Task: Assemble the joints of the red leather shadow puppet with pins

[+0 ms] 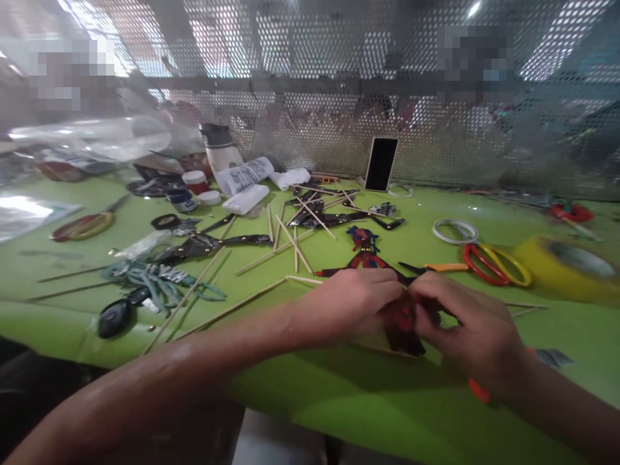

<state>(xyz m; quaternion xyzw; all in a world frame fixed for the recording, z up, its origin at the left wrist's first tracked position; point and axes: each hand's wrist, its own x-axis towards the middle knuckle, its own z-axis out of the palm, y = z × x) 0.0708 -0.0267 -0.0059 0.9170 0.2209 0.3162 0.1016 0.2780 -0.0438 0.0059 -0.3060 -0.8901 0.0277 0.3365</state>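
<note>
A flat, cut-out puppet (367,257), painted red, blue and black, lies at the front of the green table with its head pointing away from me. My left hand (351,300) is closed across its middle and hides much of the body. At its right side, the bent fingers of my right hand (477,326) pinch its dark edge; the exact spot between the fingertips is hidden. One thin arm of the puppet sticks out to the left past my left knuckles. Just beyond my right hand lie scissors (494,265) with red and yellow handles.
Thin bamboo sticks (295,239) and more dark puppets (208,244) are strewn over the table (271,400). Yellow tape (564,268) is at right, teal cord (159,281) at left. A phone (381,165) leans against the perforated metal screen (310,116). Paint jars (194,181) stand behind.
</note>
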